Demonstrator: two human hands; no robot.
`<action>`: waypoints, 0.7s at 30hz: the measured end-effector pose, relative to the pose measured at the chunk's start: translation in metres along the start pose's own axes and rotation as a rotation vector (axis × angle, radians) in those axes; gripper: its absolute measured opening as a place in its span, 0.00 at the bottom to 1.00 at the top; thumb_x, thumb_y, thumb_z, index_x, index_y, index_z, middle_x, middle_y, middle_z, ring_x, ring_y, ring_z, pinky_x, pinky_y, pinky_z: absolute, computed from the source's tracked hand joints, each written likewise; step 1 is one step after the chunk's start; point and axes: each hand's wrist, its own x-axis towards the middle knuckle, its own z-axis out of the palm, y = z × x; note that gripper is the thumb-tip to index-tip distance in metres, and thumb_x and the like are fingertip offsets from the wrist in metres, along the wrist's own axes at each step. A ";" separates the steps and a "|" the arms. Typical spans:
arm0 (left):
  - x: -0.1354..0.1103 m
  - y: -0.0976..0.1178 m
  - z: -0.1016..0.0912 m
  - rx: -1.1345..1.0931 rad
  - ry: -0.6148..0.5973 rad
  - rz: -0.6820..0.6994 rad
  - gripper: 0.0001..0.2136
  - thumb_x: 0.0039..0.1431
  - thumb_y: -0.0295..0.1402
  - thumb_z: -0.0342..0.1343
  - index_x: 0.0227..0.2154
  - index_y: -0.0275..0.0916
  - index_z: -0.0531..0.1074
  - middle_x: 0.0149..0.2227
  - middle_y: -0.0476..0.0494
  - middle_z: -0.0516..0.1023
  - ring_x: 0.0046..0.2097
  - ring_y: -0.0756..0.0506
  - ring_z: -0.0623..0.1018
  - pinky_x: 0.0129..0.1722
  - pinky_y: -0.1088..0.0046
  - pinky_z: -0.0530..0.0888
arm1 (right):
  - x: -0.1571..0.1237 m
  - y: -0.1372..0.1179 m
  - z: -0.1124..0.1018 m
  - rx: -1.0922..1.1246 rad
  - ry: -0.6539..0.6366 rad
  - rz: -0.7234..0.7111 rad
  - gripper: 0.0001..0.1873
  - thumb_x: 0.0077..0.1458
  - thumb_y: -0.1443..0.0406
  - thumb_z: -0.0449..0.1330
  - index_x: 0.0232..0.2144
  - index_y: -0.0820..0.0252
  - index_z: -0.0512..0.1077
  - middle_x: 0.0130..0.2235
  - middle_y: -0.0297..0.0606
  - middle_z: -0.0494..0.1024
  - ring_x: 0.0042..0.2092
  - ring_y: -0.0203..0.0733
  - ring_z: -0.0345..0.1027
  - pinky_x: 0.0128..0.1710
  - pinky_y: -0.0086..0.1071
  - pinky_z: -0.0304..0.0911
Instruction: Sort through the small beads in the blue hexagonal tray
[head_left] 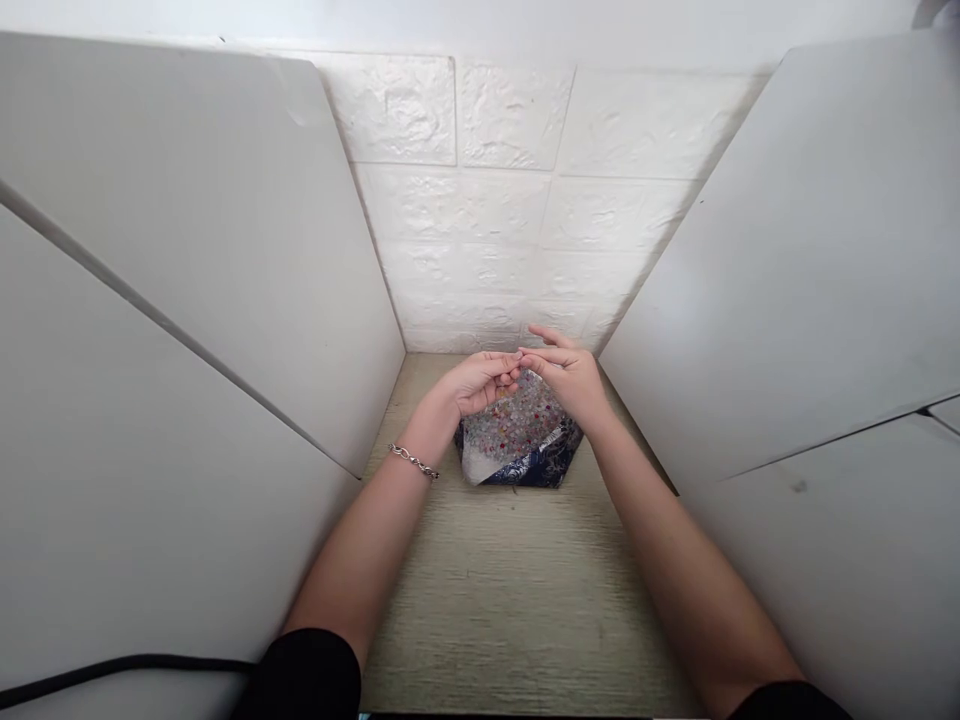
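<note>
Above bead tray (517,462) on wooden surface (510,600), between white panels: left hand (480,382) and right hand (568,375) meeting fingertip to fingertip, narrow grip pinching something too small to identify; tray still brimming with beads, bulk remaining

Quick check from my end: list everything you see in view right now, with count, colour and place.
bead tray: one, dark blue, on the table under the hands
beads: many, mixed colours and clear, in the tray
table: one, pale wood grain, centre
side panels: two, white, left and right of the table
wall: white brick pattern, at the back
cable: one, black, lower left
bracelet: one, silver, left wrist
left hand: fingertips pinched, meeting the right hand
right hand: fingertips pinched, above the tray
</note>
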 end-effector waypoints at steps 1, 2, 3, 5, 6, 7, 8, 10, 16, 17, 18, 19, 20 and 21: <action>0.001 -0.001 0.000 -0.001 0.013 0.006 0.02 0.48 0.25 0.57 0.24 0.31 0.71 0.17 0.53 0.66 0.19 0.60 0.64 0.24 0.83 0.66 | 0.001 0.001 -0.001 -0.043 -0.017 -0.002 0.08 0.46 0.61 0.61 0.32 0.49 0.77 0.49 0.34 0.71 0.53 0.44 0.59 0.56 0.44 0.49; 0.001 -0.002 0.000 0.009 0.026 0.011 0.02 0.48 0.25 0.57 0.24 0.31 0.71 0.17 0.53 0.66 0.19 0.60 0.64 0.23 0.84 0.66 | 0.002 0.001 -0.003 -0.092 -0.031 -0.012 0.08 0.46 0.62 0.61 0.32 0.48 0.77 0.50 0.33 0.71 0.54 0.45 0.58 0.57 0.46 0.48; 0.002 -0.003 -0.001 0.023 0.034 0.012 0.02 0.48 0.25 0.57 0.24 0.30 0.71 0.18 0.53 0.66 0.19 0.60 0.64 0.23 0.84 0.65 | 0.003 0.002 -0.005 -0.136 -0.048 -0.024 0.08 0.46 0.62 0.61 0.32 0.47 0.77 0.50 0.32 0.71 0.55 0.46 0.57 0.57 0.47 0.47; 0.002 -0.004 -0.003 0.059 0.021 -0.012 0.03 0.47 0.25 0.58 0.24 0.31 0.71 0.19 0.52 0.67 0.19 0.60 0.64 0.21 0.85 0.64 | 0.004 0.001 -0.010 -0.166 -0.119 -0.028 0.08 0.46 0.62 0.61 0.31 0.47 0.77 0.49 0.32 0.71 0.54 0.47 0.57 0.56 0.48 0.47; 0.002 -0.004 -0.004 0.079 0.006 -0.032 0.03 0.46 0.26 0.59 0.24 0.30 0.70 0.19 0.52 0.67 0.19 0.60 0.64 0.20 0.85 0.64 | 0.004 0.000 -0.012 -0.149 -0.169 -0.012 0.07 0.46 0.62 0.61 0.31 0.47 0.77 0.49 0.33 0.72 0.54 0.47 0.59 0.56 0.47 0.49; 0.001 -0.004 -0.004 0.098 -0.012 -0.055 0.04 0.45 0.26 0.59 0.24 0.30 0.70 0.19 0.52 0.67 0.19 0.60 0.64 0.19 0.85 0.62 | 0.004 -0.002 -0.014 -0.121 -0.221 0.010 0.08 0.46 0.62 0.61 0.31 0.48 0.77 0.48 0.34 0.72 0.52 0.46 0.60 0.55 0.46 0.51; 0.001 -0.004 -0.005 0.111 -0.035 -0.077 0.05 0.45 0.26 0.60 0.24 0.30 0.70 0.19 0.52 0.66 0.19 0.60 0.63 0.18 0.86 0.61 | 0.005 -0.004 -0.016 -0.093 -0.265 0.035 0.09 0.45 0.61 0.62 0.32 0.50 0.77 0.47 0.35 0.73 0.50 0.45 0.62 0.53 0.45 0.53; -0.001 -0.003 -0.005 0.116 -0.081 -0.106 0.05 0.44 0.27 0.60 0.23 0.30 0.69 0.18 0.53 0.64 0.18 0.61 0.61 0.16 0.86 0.58 | 0.005 -0.008 -0.019 -0.052 -0.317 0.096 0.13 0.43 0.60 0.63 0.35 0.52 0.76 0.43 0.37 0.74 0.45 0.44 0.65 0.49 0.42 0.58; -0.004 0.004 -0.005 0.122 -0.079 -0.057 0.06 0.45 0.27 0.59 0.20 0.31 0.68 0.16 0.55 0.60 0.17 0.62 0.57 0.16 0.87 0.56 | 0.003 -0.019 -0.011 -0.119 -0.068 0.173 0.31 0.34 0.56 0.66 0.44 0.56 0.70 0.40 0.38 0.71 0.37 0.41 0.63 0.40 0.39 0.61; -0.005 0.007 -0.004 0.131 -0.058 -0.039 0.06 0.45 0.27 0.59 0.19 0.31 0.68 0.16 0.55 0.60 0.17 0.61 0.58 0.16 0.86 0.57 | -0.002 -0.025 -0.007 -0.150 0.036 0.151 0.31 0.33 0.56 0.67 0.43 0.57 0.70 0.40 0.39 0.70 0.39 0.43 0.62 0.40 0.39 0.61; -0.006 0.010 -0.004 0.134 -0.023 -0.019 0.06 0.44 0.27 0.59 0.19 0.31 0.68 0.16 0.54 0.61 0.17 0.61 0.58 0.16 0.86 0.57 | -0.008 -0.033 -0.003 -0.168 0.128 0.110 0.29 0.33 0.56 0.67 0.40 0.57 0.70 0.40 0.39 0.69 0.41 0.44 0.62 0.41 0.39 0.61; -0.007 0.013 -0.003 0.131 0.033 0.005 0.05 0.44 0.26 0.59 0.20 0.31 0.68 0.16 0.54 0.62 0.17 0.61 0.58 0.15 0.86 0.57 | -0.016 -0.043 0.002 -0.152 0.141 0.075 0.24 0.37 0.55 0.65 0.38 0.57 0.70 0.38 0.39 0.69 0.42 0.45 0.62 0.41 0.38 0.61; -0.008 0.016 -0.002 0.139 0.104 0.028 0.05 0.44 0.26 0.59 0.20 0.31 0.69 0.17 0.54 0.63 0.17 0.61 0.59 0.16 0.86 0.57 | -0.025 -0.053 0.007 -0.114 0.079 0.068 0.18 0.42 0.55 0.62 0.35 0.57 0.70 0.36 0.38 0.69 0.41 0.44 0.62 0.40 0.37 0.61; -0.008 0.018 -0.001 0.158 0.181 0.045 0.05 0.45 0.26 0.59 0.20 0.32 0.68 0.17 0.53 0.63 0.18 0.60 0.61 0.16 0.86 0.59 | -0.035 -0.063 0.012 -0.063 -0.031 0.079 0.14 0.48 0.54 0.58 0.34 0.56 0.70 0.35 0.37 0.69 0.41 0.42 0.63 0.40 0.36 0.62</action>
